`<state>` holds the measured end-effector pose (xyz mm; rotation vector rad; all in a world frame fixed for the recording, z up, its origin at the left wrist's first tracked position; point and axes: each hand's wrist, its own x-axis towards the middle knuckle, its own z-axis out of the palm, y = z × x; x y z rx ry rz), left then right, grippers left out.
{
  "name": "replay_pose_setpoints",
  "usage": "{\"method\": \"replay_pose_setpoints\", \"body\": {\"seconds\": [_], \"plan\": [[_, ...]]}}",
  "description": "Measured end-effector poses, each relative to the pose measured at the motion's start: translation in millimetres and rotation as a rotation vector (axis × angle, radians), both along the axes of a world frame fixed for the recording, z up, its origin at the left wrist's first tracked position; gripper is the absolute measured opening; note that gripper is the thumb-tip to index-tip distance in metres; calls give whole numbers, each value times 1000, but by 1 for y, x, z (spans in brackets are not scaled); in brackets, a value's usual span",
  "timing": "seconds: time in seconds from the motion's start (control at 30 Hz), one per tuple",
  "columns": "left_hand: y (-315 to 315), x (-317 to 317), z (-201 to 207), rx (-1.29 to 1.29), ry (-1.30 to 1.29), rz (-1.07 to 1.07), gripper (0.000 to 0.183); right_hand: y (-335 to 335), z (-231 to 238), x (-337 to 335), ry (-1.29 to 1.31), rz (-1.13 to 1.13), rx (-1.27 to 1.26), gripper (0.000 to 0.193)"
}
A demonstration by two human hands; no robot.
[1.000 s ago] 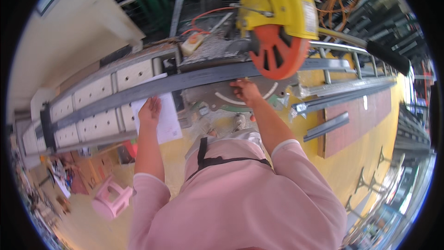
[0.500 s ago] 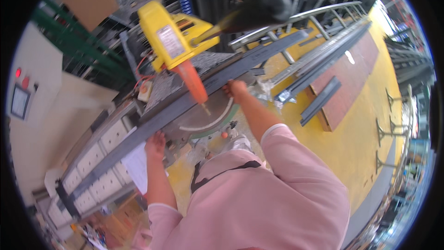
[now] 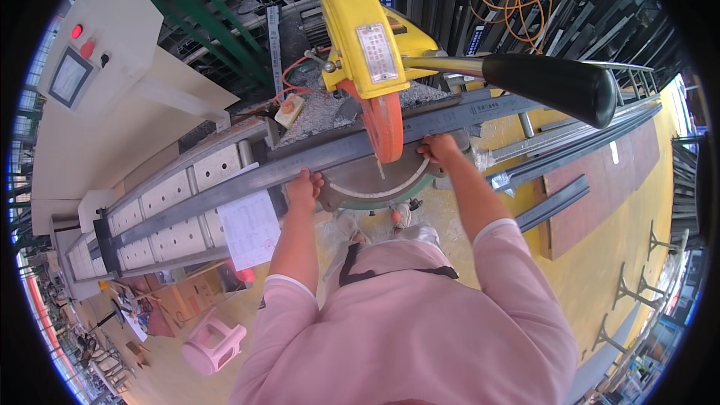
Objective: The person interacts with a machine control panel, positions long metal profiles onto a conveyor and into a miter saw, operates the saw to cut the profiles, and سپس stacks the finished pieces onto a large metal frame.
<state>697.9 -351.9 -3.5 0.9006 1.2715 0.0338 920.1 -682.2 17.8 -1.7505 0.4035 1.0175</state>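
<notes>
A long dark grey metal profile [image 3: 247, 181] lies across the round bed [image 3: 360, 181] of a cut-off saw and along the perforated metal support at the left. My left hand [image 3: 304, 187] grips its near edge left of the blade. On the right of the blade, my right hand [image 3: 440, 148] holds the same edge with curled fingers. Between them hangs the saw's yellow head [image 3: 352, 22] with an orange blade guard [image 3: 385, 131], over the profile. The saw's black handle [image 3: 551, 86] reaches to the right above my right hand. Fingertips behind the edge are partly hidden.
A printed sheet [image 3: 249, 229] lies on the support [image 3: 166, 193] near my left forearm. A control panel [image 3: 71, 75] stands at the left, with a pink stool [image 3: 212, 341] below. More profiles [image 3: 555, 202] rest on a reddish-brown board [image 3: 600, 187] and a ladder lies at the right.
My view has shifted, so the saw and both hands appear further right and the stool shows fully. Both hands stay on the profile; the left now sits nearer the saw bed.
</notes>
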Motion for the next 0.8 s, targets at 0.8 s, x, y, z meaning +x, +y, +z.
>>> {"method": "replay_pose_setpoints", "body": {"seconds": [0.8], "plan": [[8,11,-15,136,157,-91,38,133,314,111,-987,994,-420,45]]}}
